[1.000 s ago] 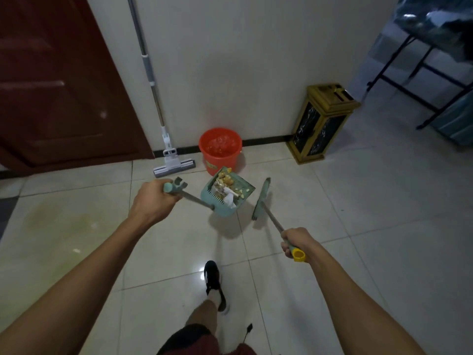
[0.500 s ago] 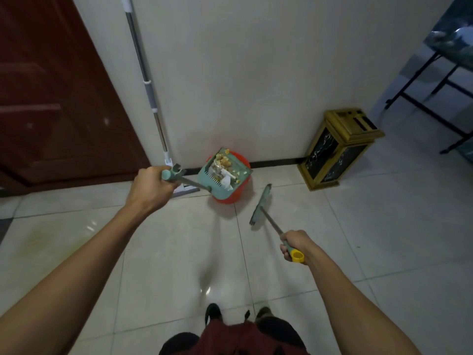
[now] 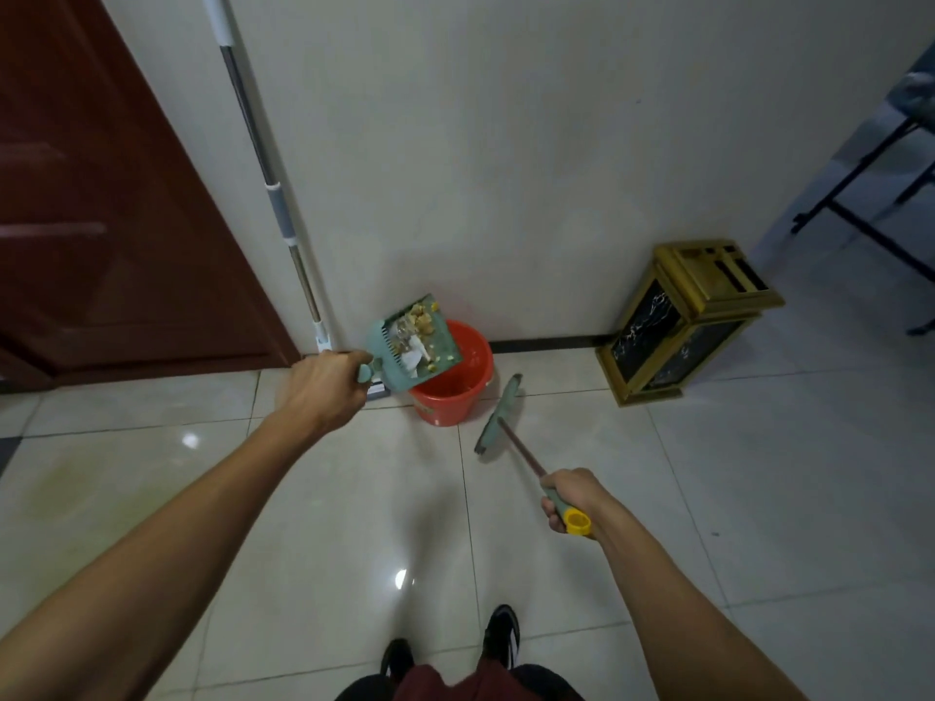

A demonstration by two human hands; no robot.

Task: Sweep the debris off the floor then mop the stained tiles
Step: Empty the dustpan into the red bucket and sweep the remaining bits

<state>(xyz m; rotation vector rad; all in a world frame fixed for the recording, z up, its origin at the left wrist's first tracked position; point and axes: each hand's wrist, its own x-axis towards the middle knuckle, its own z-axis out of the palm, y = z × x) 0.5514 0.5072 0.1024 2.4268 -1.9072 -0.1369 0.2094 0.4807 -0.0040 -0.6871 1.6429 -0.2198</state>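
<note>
Now the left hand (image 3: 324, 392) grips the loaded dustpan (image 3: 417, 341) tilted over the red bucket (image 3: 453, 392) for dumping, while the right hand (image 3: 569, 498) clutches the broom (image 3: 498, 417) beside it.

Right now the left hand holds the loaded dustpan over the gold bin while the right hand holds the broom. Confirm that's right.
Not quite. In the head view the left hand holds the loaded dustpan over the red bucket, not the gold bin, which stands apart to the right. The right hand does hold the broom.
</note>
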